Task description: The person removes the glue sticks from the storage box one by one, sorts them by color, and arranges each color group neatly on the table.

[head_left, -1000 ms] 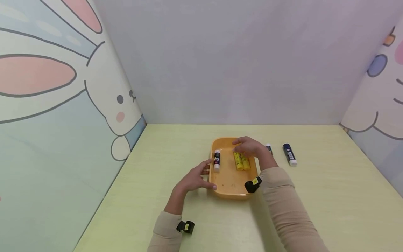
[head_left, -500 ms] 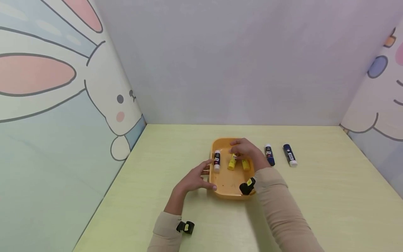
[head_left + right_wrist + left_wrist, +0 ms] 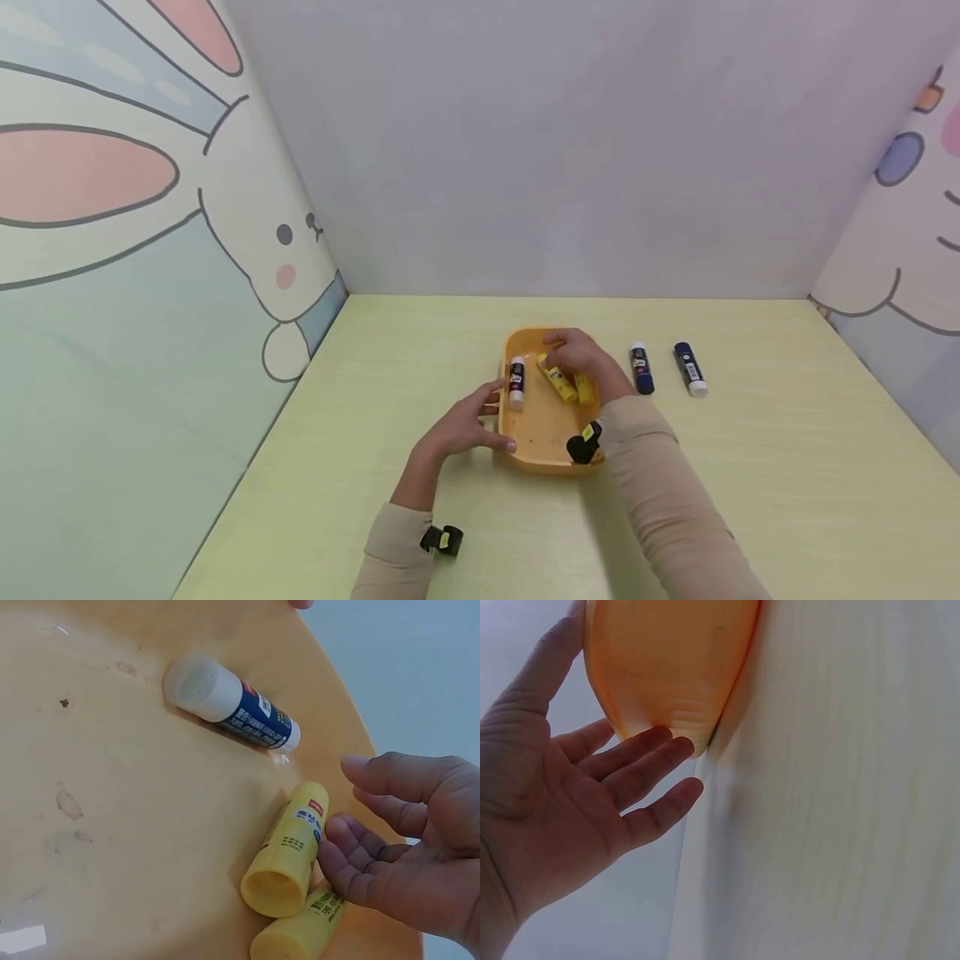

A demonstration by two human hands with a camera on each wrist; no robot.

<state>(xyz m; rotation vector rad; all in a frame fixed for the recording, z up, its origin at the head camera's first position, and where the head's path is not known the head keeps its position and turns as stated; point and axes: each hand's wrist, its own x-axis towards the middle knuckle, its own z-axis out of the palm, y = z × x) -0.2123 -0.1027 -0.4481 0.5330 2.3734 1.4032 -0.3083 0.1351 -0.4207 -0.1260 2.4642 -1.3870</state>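
An orange tray [image 3: 551,437] holds a navy glue stick with white ends [image 3: 517,383] along its left side and two yellow glue sticks farther right. My left hand [image 3: 461,425] rests against the tray's left side, fingers spread and thumb at the rim; the left wrist view shows its palm [image 3: 551,787]. Over the tray's far right part is my right hand [image 3: 581,354]. In the right wrist view, its relaxed fingers touch or nearly touch the nearer yellow glue stick [image 3: 289,847], thumb apart from it. The second yellow glue stick [image 3: 300,930] lies beside it, partly hidden by fingers.
Two dark blue glue sticks with white ends lie on the table right of the tray, one nearer [image 3: 642,368] and one farther right [image 3: 691,368]. The pale yellow table [image 3: 787,467] meets a plain wall [image 3: 555,167] behind and rabbit-painted panels at the sides.
My right hand has moved left. One yellow glue stick has come away from its neighbour and swung round, its far end now pointing left. The left hand and the tray have stayed put.
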